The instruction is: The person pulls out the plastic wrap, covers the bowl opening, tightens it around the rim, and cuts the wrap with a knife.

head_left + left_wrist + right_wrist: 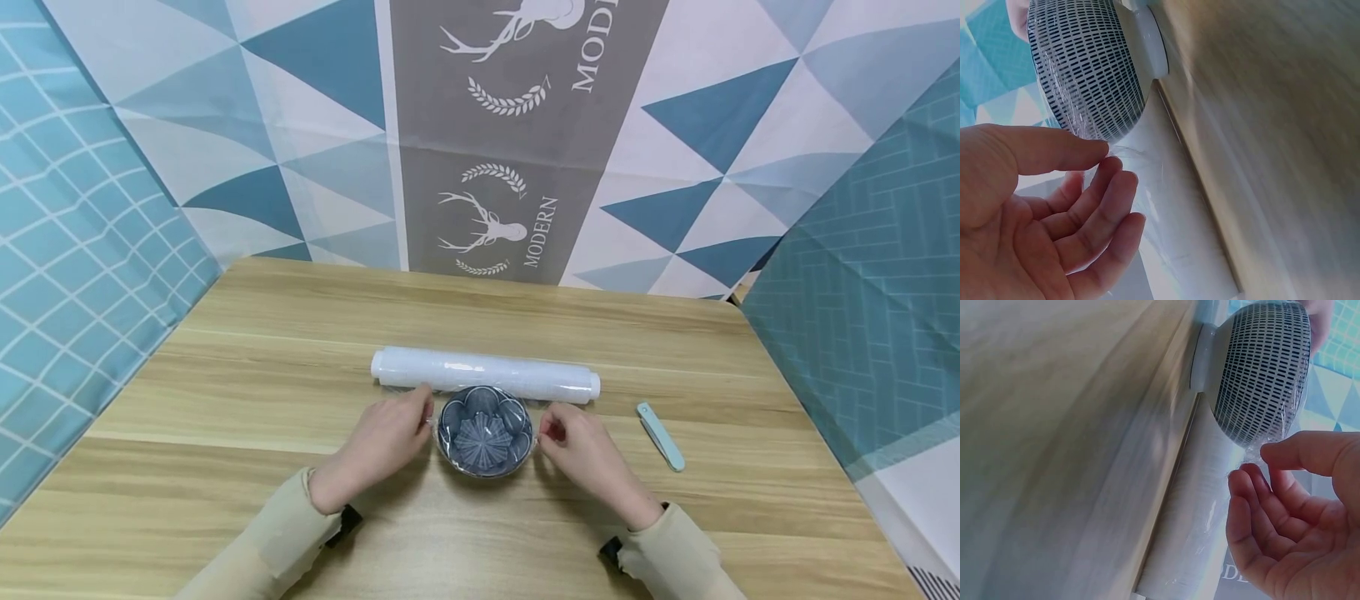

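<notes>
A dark blue bowl (483, 446) with a petal-shaped inside stands upright on its foot on the table. Clear cling film (1127, 152) lies stretched over its mouth and catches the light. At the bowl's left side, my left hand (386, 437) pinches the film's edge between thumb and forefinger. My right hand (588, 450) pinches the film on the opposite side, just off the rim, its other fingers loosely curled. Both wrist views show the bowl's outer wall, white with rows of dark dashes. Right behind the bowl lies the white cling film roll (487, 375), lengthwise across the table.
To the right of my right hand lies a pale blue folding knife or cutter (660, 436). The wood-grain table (247, 383) ends at a patterned cloth backdrop (495, 150), with tiled-print cloths (82, 225) hanging at the sides.
</notes>
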`<state>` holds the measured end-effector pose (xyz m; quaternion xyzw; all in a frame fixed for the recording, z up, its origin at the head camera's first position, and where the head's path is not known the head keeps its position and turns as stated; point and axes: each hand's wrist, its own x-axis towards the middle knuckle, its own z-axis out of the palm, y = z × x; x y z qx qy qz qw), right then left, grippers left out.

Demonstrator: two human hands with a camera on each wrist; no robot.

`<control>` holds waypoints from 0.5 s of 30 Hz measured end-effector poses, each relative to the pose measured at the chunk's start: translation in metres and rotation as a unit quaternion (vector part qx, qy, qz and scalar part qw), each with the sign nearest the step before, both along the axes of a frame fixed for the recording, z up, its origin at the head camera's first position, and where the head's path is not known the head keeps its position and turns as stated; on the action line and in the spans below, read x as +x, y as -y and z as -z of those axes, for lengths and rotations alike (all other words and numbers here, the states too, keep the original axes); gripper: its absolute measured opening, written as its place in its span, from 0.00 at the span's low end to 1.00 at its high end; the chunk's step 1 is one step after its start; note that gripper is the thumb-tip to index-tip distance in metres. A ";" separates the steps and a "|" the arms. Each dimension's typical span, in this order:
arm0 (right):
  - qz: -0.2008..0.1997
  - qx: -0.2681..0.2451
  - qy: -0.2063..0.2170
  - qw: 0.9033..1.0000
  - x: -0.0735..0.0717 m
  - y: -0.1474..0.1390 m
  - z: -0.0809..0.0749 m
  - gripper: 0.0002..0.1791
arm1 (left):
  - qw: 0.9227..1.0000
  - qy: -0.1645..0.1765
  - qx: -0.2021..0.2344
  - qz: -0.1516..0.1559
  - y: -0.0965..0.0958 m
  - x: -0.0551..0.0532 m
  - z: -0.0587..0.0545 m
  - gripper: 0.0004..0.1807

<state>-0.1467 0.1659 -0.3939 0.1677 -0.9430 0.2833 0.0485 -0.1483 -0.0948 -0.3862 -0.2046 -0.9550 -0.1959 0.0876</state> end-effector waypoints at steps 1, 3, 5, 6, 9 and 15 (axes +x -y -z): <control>0.000 -0.004 -0.001 1.000 0.000 0.001 0.000 0.08 | 1.000 -0.002 0.003 0.001 -0.001 0.000 0.000 0.06; 0.000 -0.011 -0.004 1.000 0.000 0.002 0.000 0.09 | 1.000 -0.004 0.008 0.000 -0.002 -0.001 0.000 0.07; 0.001 -0.018 -0.005 1.000 -0.001 0.004 -0.001 0.10 | 1.000 -0.006 0.008 -0.003 -0.003 -0.001 0.001 0.07; 0.002 -0.020 -0.004 1.000 -0.001 0.005 0.000 0.10 | 1.000 -0.007 0.010 -0.004 -0.003 -0.001 0.001 0.07; 0.004 -0.020 -0.008 1.000 -0.001 0.007 0.000 0.11 | 1.000 -0.011 0.009 -0.004 -0.004 0.000 0.001 0.08; -0.001 -0.013 -0.031 0.999 0.000 0.011 -0.002 0.11 | 1.000 -0.027 0.004 0.007 -0.008 -0.001 0.001 0.07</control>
